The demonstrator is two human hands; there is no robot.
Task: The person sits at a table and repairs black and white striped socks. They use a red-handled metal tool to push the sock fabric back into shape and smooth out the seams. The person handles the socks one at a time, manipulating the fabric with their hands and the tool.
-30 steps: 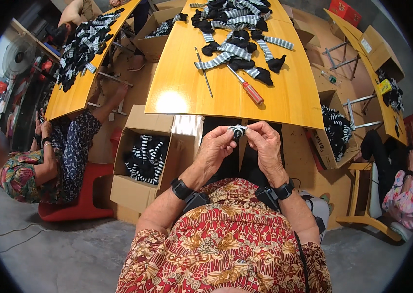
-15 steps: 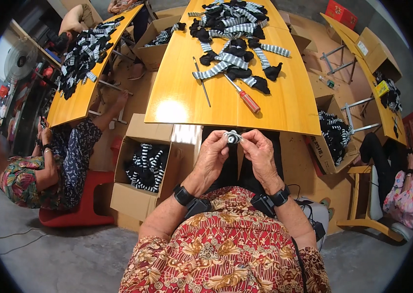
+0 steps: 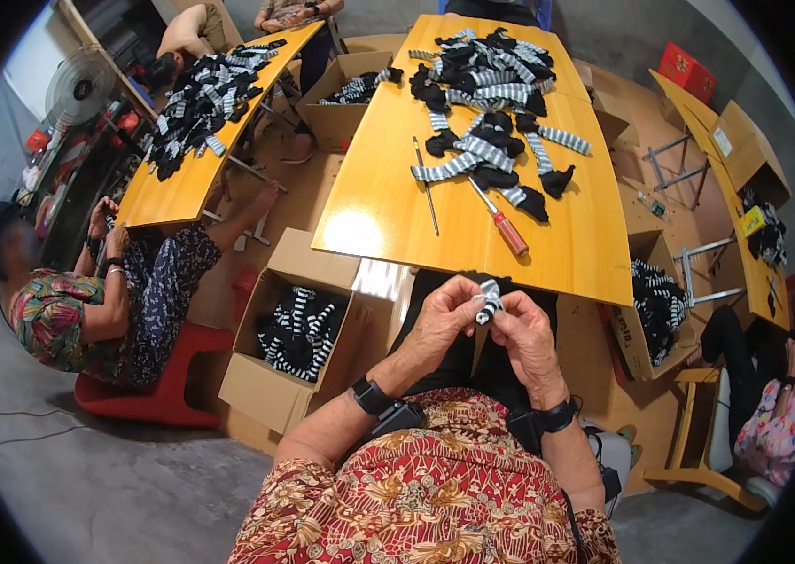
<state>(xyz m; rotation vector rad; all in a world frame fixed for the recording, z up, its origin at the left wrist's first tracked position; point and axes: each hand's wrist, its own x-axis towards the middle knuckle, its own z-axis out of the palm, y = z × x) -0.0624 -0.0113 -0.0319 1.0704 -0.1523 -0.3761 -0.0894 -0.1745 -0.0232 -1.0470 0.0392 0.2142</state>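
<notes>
- A small striped sock piece, black and white, is pinched between the left hand and the right hand, fingers closed on it.
- It is held bunched before the bench edge; its long axis cannot be told.
- Beyond, a red-handled screwdriver lies beside a heap of striped pieces.

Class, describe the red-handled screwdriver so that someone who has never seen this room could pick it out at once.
Start at the long yellow wooden table directly ahead of the person's raised hands. On it lies a heap of black and grey striped fabric pieces; just below that heap, toward the near edge, is the red-handled screwdriver. Its red grip sets it apart from the thin plain metal rod lying to its left.
</notes>
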